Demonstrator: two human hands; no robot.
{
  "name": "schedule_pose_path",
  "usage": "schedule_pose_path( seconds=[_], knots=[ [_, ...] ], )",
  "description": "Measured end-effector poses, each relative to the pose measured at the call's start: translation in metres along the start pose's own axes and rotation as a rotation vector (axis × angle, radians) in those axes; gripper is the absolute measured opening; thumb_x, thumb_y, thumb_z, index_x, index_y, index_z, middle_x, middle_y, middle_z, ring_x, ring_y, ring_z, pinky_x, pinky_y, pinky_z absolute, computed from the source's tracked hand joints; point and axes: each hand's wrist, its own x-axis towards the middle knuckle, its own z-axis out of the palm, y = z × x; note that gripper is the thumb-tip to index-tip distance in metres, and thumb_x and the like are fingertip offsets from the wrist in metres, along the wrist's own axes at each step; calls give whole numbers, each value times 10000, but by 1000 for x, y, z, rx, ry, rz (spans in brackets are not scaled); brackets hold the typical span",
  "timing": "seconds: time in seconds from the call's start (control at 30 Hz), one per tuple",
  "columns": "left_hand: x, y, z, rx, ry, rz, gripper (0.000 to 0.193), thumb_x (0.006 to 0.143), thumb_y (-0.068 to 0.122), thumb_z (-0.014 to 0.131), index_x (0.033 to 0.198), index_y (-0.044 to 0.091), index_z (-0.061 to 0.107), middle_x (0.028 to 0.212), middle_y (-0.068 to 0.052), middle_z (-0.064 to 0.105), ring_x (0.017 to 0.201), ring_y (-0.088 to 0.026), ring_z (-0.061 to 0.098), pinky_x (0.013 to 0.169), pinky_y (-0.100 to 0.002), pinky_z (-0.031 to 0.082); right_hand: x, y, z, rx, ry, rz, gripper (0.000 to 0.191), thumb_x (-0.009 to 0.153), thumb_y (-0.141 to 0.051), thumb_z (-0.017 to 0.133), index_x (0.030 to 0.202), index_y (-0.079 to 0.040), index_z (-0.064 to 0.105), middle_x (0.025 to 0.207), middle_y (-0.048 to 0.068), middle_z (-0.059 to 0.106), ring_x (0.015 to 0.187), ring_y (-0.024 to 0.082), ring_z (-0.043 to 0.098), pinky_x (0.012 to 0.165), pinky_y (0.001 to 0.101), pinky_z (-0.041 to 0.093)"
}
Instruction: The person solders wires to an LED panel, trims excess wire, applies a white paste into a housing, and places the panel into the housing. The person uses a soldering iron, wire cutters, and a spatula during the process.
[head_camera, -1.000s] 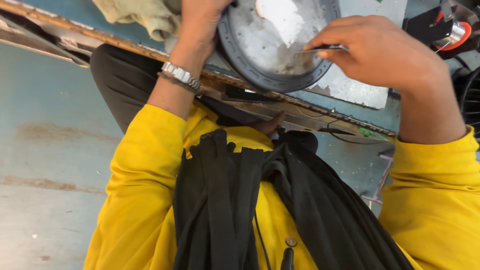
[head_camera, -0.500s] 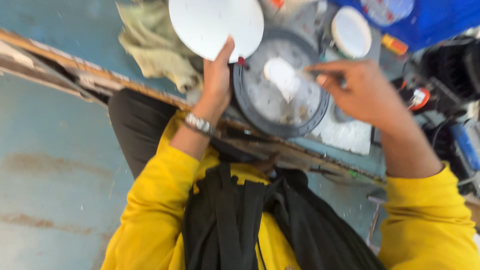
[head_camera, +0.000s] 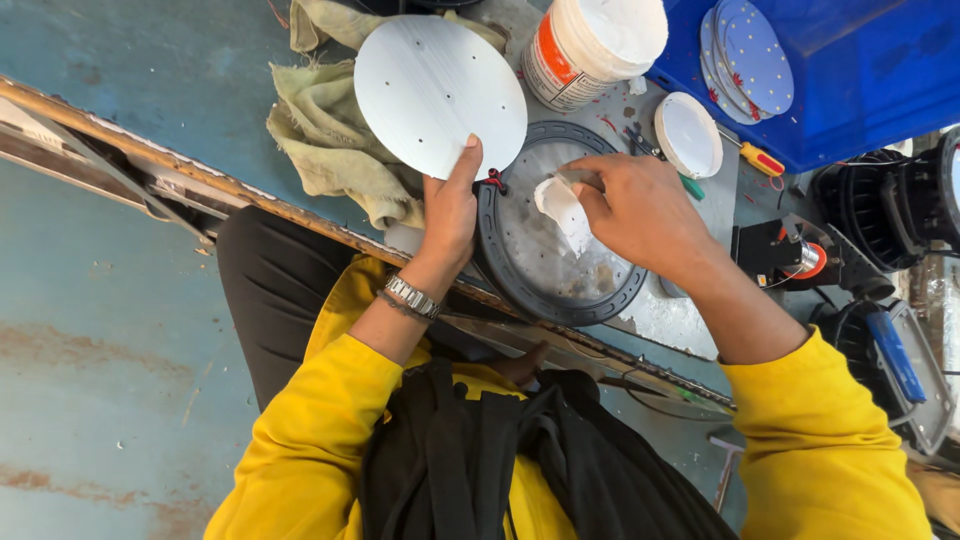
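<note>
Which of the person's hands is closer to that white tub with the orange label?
The right hand. It works over the dark round housing just below the white tub. The left hand sits farther to the side, holding up the white disc.

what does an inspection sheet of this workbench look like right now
surface: grey bench top, smeared with white paste
job's things: white disc; dark round housing, paste inside
clutter: rag, paste tub, white lid, screwdrivers, blue crate of discs
grips: left hand pinches disc edge; right hand spreads paste in housing
cables: thin red wires at housing rim
surroundings: black lamp bodies right, blue-grey floor
</note>
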Motion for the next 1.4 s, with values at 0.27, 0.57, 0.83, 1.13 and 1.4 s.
schedule_pose_path(
  seconds=[0.27,0.57,0.83,1.13,1.4],
  knots=[
    [3,-4,-4,1,-15,4,570,1027,259,636,1451,-77,455,1414,-171,574,1299,-222,541,1140,-359,395,0,-7,-8,-35,-78,-261,262,909,-89,667,1156,-124,748,1051,103,753,998,338,665,967,523,464],
    [3,-4,-5,34,-6,-20,587,1021,274,638,1452,-72,441,1429,-179,561,1315,-227,531,1147,-358,387,-19,6,-27,7,-216,-313,367,820,-67,674,1155,-195,755,1088,29,773,986,267,711,1129,626,319],
    [5,0,-7,59,10,-71,577,1021,263,622,1449,-81,445,1436,-176,565,1314,-227,545,1138,-353,398,4,9,-30,-126,-110,193,317,919,-137,617,1203,-143,758,830,196,727,653,352,676,654,445,528],
    [5,8,-3,28,-1,-34,571,1014,257,627,1449,-73,457,1421,-151,566,1291,-209,536,1112,-349,405,15,6,-16,-86,-41,153,311,895,-122,613,1167,-116,763,754,232,695,689,393,675,687,485,528],
    [5,7,-3,-30,-7,-16,535,1035,229,641,1435,-92,486,1394,-154,584,1262,-203,548,1109,-355,416,24,-4,-11,-38,-50,157,325,882,-141,611,1170,-92,753,689,233,664,642,400,658,684,491,527]
  ],
)
